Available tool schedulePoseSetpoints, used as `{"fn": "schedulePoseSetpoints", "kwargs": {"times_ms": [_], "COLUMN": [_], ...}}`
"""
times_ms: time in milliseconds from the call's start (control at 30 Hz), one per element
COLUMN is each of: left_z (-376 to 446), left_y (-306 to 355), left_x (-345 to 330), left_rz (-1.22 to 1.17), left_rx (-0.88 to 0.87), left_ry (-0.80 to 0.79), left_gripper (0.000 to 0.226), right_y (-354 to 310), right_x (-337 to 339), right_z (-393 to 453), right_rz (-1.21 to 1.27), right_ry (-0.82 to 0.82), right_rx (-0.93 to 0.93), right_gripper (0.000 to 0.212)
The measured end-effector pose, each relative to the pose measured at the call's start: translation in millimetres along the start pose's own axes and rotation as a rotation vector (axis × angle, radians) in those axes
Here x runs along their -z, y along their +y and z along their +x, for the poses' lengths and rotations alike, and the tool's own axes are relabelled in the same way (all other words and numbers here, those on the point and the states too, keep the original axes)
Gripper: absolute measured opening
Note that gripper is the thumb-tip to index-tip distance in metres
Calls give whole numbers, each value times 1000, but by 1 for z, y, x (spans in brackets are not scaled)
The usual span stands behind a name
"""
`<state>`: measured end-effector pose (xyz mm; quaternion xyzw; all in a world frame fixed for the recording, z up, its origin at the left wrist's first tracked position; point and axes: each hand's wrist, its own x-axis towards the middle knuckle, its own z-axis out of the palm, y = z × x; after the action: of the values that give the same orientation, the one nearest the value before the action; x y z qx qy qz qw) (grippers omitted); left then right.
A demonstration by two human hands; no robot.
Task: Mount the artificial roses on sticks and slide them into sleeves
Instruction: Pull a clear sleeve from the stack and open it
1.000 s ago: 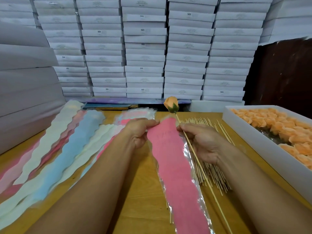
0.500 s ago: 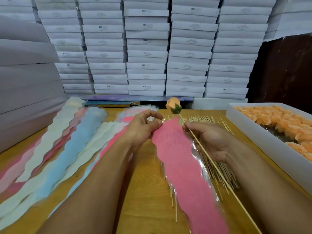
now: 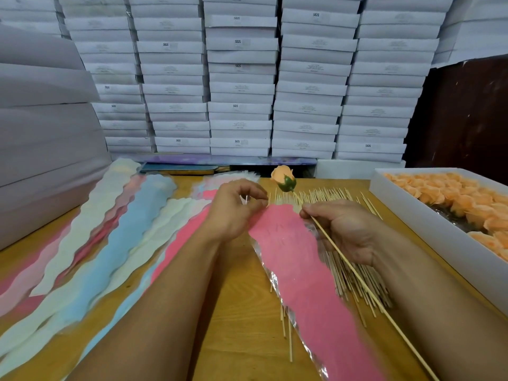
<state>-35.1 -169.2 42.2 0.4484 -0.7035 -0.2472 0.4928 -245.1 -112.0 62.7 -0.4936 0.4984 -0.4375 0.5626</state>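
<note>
Sleeves, spare: long wavy-edged paper-and-film sleeves (image 3: 90, 251) in cream, blue and pink fan out over the left half of the wooden table (image 3: 236, 325), not in play right now.
Left hand: left hand (image 3: 233, 210) sits at the far end of the pink sleeve with clear cellophane backing (image 3: 305, 276), thumb and forefinger curled into a pinch right at the sleeve's top edge. Looks like it has hold of a film layer to open the mouth, but the film itself is too clear to be sure.
Pink sleeve axis: runs from the mouth near the left hand down and rightwards toward the viewer, narrowing at the near end.
Key relation: the thin wooden stick (image 3: 365, 281) lies nearly parallel to the sleeve, just to its right, rose end far, bare tip near. So the mouth is just left of the right hand's fingertips.
Rose: 1 peach artificial rose with green base (image 3: 284, 178) is already on the stick, poking up past both hands.
Right hand: right hand (image 3: 346, 229) grips the stick just below the rose, fingers wrapped, palm up-ish.
Next move, my guess: the bare tip has to swing over to the mouth and go in first.
Stick pile: loose wooden sticks (image 3: 349, 279) lie under the right hand.
Rose box: white tray of peach roses (image 3: 428, 221) at far right.
</note>
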Motion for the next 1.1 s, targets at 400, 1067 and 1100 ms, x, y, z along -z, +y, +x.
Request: {"fn": "schedulePoseSetpoints", "kwargs": {"times_ms": [400,1067,1100], "left_z": [-14,-17,-16], "left_y": [16,27,26], "left_x": [5,13,12], "left_rz": [-284,-554,-548], "left_rx": [106,140,137], "left_ry": [-314,-798,-798], "left_gripper": [3,16,16], "right_y": [-5,-62,-61], "right_x": [18,35,35], "right_z": [15,114,115], "right_rz": [-36,343,332], "right_ry": [184,434,452], "right_rx": [-68,-14,-9], "right_gripper": [16,21,20]}}
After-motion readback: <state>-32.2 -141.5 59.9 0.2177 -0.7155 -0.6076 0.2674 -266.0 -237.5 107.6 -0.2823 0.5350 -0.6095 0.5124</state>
